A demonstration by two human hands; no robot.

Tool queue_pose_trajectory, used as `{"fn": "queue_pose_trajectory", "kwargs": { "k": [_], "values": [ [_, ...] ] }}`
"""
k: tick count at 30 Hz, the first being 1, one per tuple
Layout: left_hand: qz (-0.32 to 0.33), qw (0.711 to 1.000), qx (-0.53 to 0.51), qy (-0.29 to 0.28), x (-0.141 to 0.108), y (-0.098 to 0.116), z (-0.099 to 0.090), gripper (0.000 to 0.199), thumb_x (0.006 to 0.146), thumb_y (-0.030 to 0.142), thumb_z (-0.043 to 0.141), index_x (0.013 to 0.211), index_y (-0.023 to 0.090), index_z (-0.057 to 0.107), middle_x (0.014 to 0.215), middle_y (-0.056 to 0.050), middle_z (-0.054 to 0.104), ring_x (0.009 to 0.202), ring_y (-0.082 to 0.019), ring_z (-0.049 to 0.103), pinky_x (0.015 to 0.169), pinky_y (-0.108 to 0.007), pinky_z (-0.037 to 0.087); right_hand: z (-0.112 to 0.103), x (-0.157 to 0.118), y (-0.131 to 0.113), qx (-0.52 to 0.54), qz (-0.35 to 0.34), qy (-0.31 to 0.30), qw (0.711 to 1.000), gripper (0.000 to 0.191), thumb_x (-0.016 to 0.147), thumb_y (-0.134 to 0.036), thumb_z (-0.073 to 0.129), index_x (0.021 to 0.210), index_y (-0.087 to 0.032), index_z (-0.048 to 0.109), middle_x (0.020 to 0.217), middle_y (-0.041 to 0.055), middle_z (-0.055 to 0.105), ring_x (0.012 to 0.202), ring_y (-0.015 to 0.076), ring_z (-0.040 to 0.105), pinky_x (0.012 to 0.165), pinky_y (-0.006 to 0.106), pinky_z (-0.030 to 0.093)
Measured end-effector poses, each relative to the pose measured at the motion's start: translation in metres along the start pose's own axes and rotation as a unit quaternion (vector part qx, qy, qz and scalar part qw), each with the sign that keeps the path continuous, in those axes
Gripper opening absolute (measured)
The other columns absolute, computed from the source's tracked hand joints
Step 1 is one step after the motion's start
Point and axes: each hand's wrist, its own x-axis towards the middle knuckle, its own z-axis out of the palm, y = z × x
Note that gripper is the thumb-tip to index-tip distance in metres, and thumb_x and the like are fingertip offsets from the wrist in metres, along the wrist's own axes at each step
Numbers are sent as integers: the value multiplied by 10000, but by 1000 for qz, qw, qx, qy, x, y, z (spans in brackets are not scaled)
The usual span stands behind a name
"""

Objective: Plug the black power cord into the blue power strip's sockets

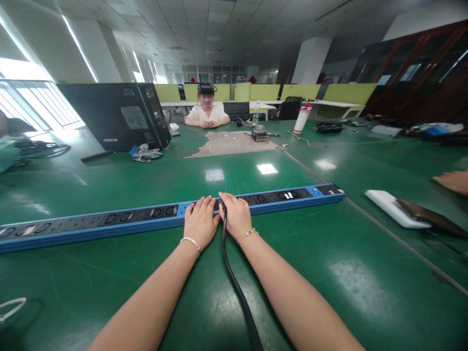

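A long blue power strip [215, 220] with black sockets lies across the green table in front of me, its right end slightly farther away. My left hand [201, 219] rests over the strip's middle, fingers curled across its top and thumb on the near side. Right beside it, my right hand [236, 214] closes around the end of a thick black cable [230, 268] at the strip. That end is mostly hidden by the fingers, so I cannot tell whether it is plugged in. From there the cable runs toward me between my forearms.
Across the green table [146, 292] sits a person [207, 114] with hands together. A black computer case [117, 117] and gloves [145, 153] are at the back left. At right are a white box-like device [395, 208] and another person's hand [453, 183]. A bottle [256, 113] stands farther back.
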Motion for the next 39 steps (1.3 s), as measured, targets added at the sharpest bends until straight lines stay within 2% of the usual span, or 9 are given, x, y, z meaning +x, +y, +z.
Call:
{"fn": "queue_pose_trajectory", "kwargs": {
  "k": [4,8,11,13,16,19,26,33,39],
  "values": [
    [-2,1000,-5,0,0,-1,0,467,865,409,413,1286,216,470,1368,-74,493,1276,-236,411,1055,-433,270,-8,4,-5,13,-6,34,999,328,914,-237,375,1170,-201,578,1204,77,618,1091,176,574,1005,373,361],
    [1,1000,-7,6,0,-3,2,478,866,427,417,1289,208,462,1371,-76,489,1279,-237,405,1055,-432,264,-38,14,-1,28,22,163,986,346,923,-255,343,1175,-183,569,1225,77,605,1148,164,541,1046,363,326],
    [2,1000,-9,5,-1,-3,2,476,875,429,403,1290,204,461,1371,-75,489,1282,-230,403,1061,-423,255,-62,16,31,27,34,198,979,334,888,-280,393,1132,-190,603,1170,67,638,1090,183,577,1031,369,355],
    [0,1000,-11,4,-1,-3,2,475,880,431,388,1291,202,461,1370,-76,490,1283,-229,403,1061,-421,253,-74,10,64,38,90,208,973,324,854,-306,430,1073,-196,642,1091,70,674,993,198,622,939,351,442],
    [1,1000,-12,5,-1,-3,3,480,881,435,384,1294,202,457,1376,-76,483,1288,-229,397,1063,-426,250,-82,-2,110,64,169,203,962,338,809,-360,480,1035,-195,670,982,68,705,882,211,646,835,352,496],
    [0,1000,-13,4,0,-3,3,481,879,435,389,1296,205,455,1383,-74,476,1288,-228,394,1062,-427,248,-82,-10,130,111,177,187,960,366,796,-402,485,1007,-177,682,958,69,707,881,214,643,827,361,500],
    [-6,1000,-19,-7,0,-1,-1,481,873,437,399,1301,226,451,1375,-70,486,1281,-234,403,1061,-429,247,-69,-10,122,72,143,119,980,346,822,-390,477,1059,-221,665,984,57,708,905,209,654,828,346,509],
    [1,1000,-20,-7,-1,-2,-1,482,878,408,390,1305,190,444,1384,-78,473,1294,-232,388,1065,-426,246,-72,-15,120,20,132,108,985,331,828,-348,463,1066,-225,657,1006,66,704,916,214,655,846,375,508],
    [1,1000,-18,-6,0,-2,-1,474,880,407,382,1306,208,445,1383,-75,474,1289,-230,395,1065,-431,248,-64,-21,118,15,95,131,987,295,847,-323,448,1049,-234,643,1073,58,687,983,210,637,999,451,399]
  ]
}}
